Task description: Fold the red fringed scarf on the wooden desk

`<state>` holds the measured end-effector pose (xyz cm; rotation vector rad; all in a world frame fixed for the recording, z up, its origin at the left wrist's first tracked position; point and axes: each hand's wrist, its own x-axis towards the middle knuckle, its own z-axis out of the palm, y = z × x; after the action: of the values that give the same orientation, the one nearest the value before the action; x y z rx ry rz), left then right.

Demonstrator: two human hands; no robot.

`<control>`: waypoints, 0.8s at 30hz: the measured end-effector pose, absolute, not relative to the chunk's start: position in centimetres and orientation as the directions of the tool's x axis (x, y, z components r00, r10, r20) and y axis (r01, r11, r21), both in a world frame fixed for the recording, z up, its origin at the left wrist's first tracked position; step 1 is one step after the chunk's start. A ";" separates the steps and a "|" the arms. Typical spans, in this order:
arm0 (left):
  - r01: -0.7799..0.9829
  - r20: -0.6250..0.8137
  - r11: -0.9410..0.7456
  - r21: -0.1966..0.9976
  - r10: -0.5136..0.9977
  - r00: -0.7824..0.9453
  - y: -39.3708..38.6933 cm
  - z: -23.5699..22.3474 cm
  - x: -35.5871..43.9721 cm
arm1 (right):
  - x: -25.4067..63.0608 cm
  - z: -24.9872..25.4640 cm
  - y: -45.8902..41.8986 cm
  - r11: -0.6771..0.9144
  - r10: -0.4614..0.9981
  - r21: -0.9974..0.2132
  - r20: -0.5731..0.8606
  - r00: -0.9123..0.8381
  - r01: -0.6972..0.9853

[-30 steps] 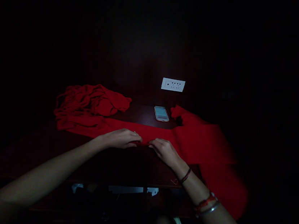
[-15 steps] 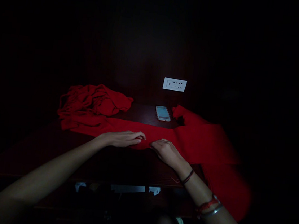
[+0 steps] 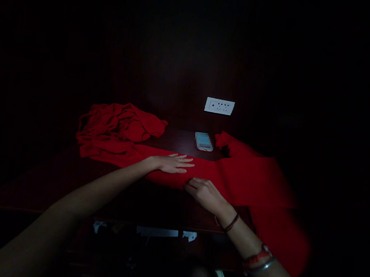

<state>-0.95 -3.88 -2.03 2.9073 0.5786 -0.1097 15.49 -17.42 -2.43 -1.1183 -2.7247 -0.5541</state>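
Grip: right hand pinches the near edge of the soft, light cloth; left hand lies flat, fingers spread, unclamped.

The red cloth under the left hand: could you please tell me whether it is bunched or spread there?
Spread: the red cloth lies flat under the left hand.

Tabletop clear b/w near edge & red cloth; R forearm blocks right side.

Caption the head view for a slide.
Left hand spread flat on red cloth, right hand at its near edge, phone beyond.
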 end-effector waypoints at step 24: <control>0.456 0.165 -0.863 0.217 0.492 0.854 -4.0 -1.5 -6.5 | 15.6 -2.3 -17.2 0.559 0.751 0.207 0.286 -0.596 0.803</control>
<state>-6.53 -4.01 -1.50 2.8604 0.7369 0.3226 15.57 -17.22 -2.34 -1.3197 -2.6246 -0.4751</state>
